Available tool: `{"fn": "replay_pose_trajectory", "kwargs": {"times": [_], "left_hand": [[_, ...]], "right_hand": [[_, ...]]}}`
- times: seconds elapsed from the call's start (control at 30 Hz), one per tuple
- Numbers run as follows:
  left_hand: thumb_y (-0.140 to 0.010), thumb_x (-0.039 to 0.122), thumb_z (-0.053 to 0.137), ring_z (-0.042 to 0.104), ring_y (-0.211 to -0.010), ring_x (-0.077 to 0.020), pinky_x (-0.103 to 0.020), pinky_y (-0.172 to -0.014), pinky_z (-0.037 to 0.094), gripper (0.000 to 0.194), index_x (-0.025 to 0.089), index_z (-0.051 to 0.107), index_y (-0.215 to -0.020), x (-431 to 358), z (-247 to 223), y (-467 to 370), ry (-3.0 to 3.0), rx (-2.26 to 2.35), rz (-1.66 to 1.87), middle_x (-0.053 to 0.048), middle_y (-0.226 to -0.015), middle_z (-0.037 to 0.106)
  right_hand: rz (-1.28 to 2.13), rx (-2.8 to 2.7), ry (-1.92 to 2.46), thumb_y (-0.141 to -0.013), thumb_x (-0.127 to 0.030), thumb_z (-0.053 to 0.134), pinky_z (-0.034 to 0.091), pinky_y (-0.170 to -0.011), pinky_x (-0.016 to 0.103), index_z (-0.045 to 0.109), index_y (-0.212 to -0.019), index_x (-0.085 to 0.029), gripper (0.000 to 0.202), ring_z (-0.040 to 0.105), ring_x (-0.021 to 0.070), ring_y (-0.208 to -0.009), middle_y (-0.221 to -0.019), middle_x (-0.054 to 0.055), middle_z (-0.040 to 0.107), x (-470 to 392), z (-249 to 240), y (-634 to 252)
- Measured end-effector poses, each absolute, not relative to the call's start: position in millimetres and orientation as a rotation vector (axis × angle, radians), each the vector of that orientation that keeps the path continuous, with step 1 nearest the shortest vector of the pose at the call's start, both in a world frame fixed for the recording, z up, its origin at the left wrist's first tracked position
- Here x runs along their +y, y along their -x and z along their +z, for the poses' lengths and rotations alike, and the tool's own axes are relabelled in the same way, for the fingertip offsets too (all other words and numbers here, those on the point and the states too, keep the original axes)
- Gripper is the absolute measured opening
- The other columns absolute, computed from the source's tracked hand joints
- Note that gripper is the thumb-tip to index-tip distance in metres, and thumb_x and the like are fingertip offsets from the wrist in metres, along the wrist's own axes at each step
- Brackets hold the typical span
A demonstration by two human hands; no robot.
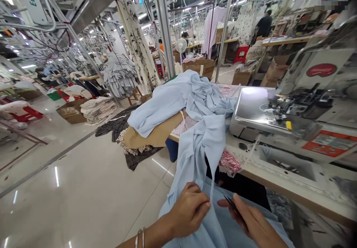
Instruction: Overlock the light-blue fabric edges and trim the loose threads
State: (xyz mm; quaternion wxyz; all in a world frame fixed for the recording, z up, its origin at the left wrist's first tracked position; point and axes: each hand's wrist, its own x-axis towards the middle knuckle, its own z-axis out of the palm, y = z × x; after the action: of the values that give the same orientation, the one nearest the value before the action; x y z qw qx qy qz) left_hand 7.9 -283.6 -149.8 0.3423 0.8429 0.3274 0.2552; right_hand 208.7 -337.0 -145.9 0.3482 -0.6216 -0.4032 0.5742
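Observation:
Light blue fabric (205, 136) spills from the sewing table down over my lap. My left hand (191, 207), with bangles at its wrist, is closed on this fabric near a narrow strip of it. To the right, my right hand (251, 218) grips small dark thread snips (232, 204), whose points face up and left toward the strip. A gap shows between the blades and the cloth. More of the same blue fabric lies heaped at the far end of the table.
An industrial sewing machine (315, 88) with a shiny metal plate (253, 106) stands on the table at right. Brown card (156, 131) and dark cloth (136, 158) lie left of the table. A metal post (164, 28) rises behind. Other people work farther back.

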Motion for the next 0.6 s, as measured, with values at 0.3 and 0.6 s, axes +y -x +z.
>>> {"fn": "replay_pose_trajectory", "kwargs": {"times": [0.3,0.6], "left_hand": [[-0.088,0.030,0.051,0.035,-0.052,-0.0084,-0.022,-0.051,0.027,0.027,0.012,0.069,-0.081,-288,-135,-14,-1.645,0.973,0.563,0.003,-0.057,0.044],[-0.083,0.045,0.061,0.035,-0.057,-0.0083,-0.022,-0.055,0.028,0.036,0.011,0.070,-0.076,-285,-131,-12,-1.309,0.907,0.616,0.001,-0.062,0.051]], "right_hand": [[1.642,-1.173,1.421,-0.073,-0.077,0.058,0.013,-0.041,0.021,0.058,-0.059,-0.014,0.064,0.022,0.0059,-0.044,-0.050,-0.005,0.033,-287,-147,-194],[1.589,-1.115,1.434,-0.071,-0.080,0.057,0.011,-0.044,0.023,0.059,-0.062,-0.015,0.065,0.019,0.0064,-0.046,-0.052,-0.007,0.027,-310,-157,-200]]}}
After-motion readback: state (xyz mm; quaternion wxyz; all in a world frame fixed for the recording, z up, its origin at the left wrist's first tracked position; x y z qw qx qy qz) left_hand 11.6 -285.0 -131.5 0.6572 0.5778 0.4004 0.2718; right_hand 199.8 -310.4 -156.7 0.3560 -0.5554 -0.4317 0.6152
